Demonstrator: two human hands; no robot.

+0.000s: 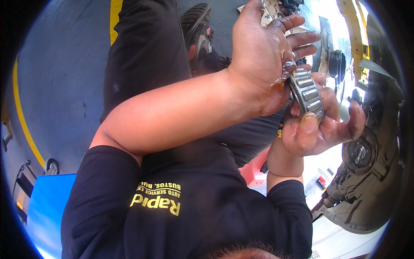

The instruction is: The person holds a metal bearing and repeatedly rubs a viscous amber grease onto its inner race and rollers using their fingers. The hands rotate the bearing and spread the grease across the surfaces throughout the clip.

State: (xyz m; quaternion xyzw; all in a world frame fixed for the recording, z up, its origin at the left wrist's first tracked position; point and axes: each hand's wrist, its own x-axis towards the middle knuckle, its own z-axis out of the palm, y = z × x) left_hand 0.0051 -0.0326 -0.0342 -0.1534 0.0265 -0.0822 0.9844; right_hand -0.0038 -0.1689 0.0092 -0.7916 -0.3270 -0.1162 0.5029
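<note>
My left hand (263,56) is held palm up with its fingers spread. Brownish, shiny grease (282,77) is smeared over the palm and heel of that hand. In my right hand (310,134) I grip a metal tapered roller bearing (307,93), its rollers showing along the outer side. The thumb presses the near edge of the bearing while other fingers curl behind it. The far edge of the bearing touches or nearly touches the greasy left palm; the exact contact is hidden. Dark smudges mark the fingers of both hands.
To the right stands a dirty wheel hub assembly (360,151) with a broad plate below it. A yellow post (353,39) rises at the upper right. A blue box (49,211) and a small cart wheel (51,166) are at the lower left. A red object (254,170) lies behind my right forearm.
</note>
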